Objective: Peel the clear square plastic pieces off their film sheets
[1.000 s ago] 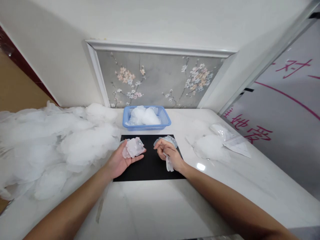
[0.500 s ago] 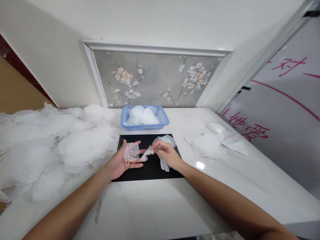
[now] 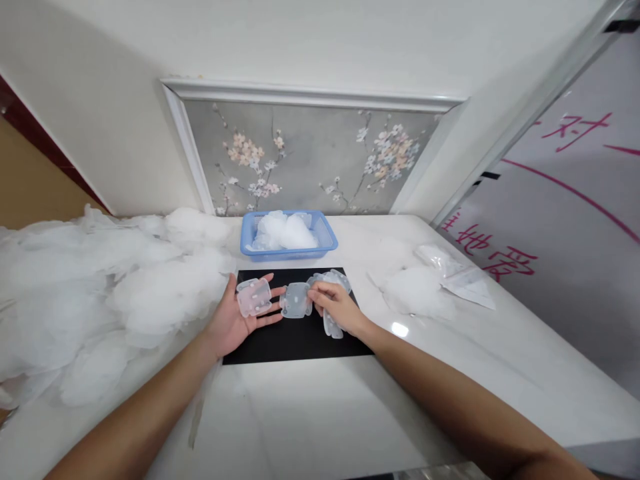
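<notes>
Clear plastic piece is hanging over the black mat, right hand pinching its edge. Left hand is facing up, fingers spread, more plastic resting on it. Blue basket is sitting beyond.

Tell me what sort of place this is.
Probably an indoor handwork spot, perhaps in a home or small workshop: a heap of thin translucent pieces covers the left of a white countertop, a blue basket holds similar-looking ones, and a black mat lies under the hands.
</notes>
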Available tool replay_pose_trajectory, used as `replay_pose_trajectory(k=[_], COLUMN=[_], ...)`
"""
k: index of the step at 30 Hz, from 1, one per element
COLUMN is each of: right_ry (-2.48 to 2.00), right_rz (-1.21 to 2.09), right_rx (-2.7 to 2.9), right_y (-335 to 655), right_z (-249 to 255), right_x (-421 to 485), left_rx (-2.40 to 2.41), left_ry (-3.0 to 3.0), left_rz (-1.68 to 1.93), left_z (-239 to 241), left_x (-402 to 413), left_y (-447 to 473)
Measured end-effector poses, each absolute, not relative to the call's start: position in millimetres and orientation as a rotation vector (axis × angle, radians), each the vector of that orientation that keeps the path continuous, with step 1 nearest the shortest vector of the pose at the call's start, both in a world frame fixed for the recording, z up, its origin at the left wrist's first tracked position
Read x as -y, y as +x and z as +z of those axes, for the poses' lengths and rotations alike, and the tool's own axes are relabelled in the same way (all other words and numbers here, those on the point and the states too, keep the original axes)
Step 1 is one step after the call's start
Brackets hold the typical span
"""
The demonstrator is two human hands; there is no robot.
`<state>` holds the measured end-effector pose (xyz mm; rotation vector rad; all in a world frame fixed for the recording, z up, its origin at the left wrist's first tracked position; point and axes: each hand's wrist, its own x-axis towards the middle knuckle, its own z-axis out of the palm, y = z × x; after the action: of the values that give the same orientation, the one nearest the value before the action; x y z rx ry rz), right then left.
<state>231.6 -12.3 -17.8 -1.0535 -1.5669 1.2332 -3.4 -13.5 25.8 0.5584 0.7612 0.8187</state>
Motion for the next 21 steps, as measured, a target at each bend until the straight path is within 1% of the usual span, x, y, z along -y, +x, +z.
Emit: replay_pose_trajectory(k=[12, 15, 19, 21], right_ry=[-1.083, -1.059, -0.995, -0.934], right_rz=[1.216, 1.264, 1.182, 1.214], right_rx=[1.574, 1.491, 1.314, 1.295], right_y=[229.5, 226.2, 222.5, 221.1], right_z=[-20.1, -20.4, -15.5, -12.1], right_x=[11.7, 12.7, 18.2, 22.0], left_rx=[-0.721, -0.711, -0.697, -0.701], left_ry=[0.534, 0.546, 0.558, 0.57], left_rz=[0.842, 0.823, 0.813, 0.794], left_z=[26.6, 26.8, 24.6, 22.7], left_x=[14.2, 15.4, 16.6, 16.9], left_y=[-4.6, -3.6, -2.8, -2.6])
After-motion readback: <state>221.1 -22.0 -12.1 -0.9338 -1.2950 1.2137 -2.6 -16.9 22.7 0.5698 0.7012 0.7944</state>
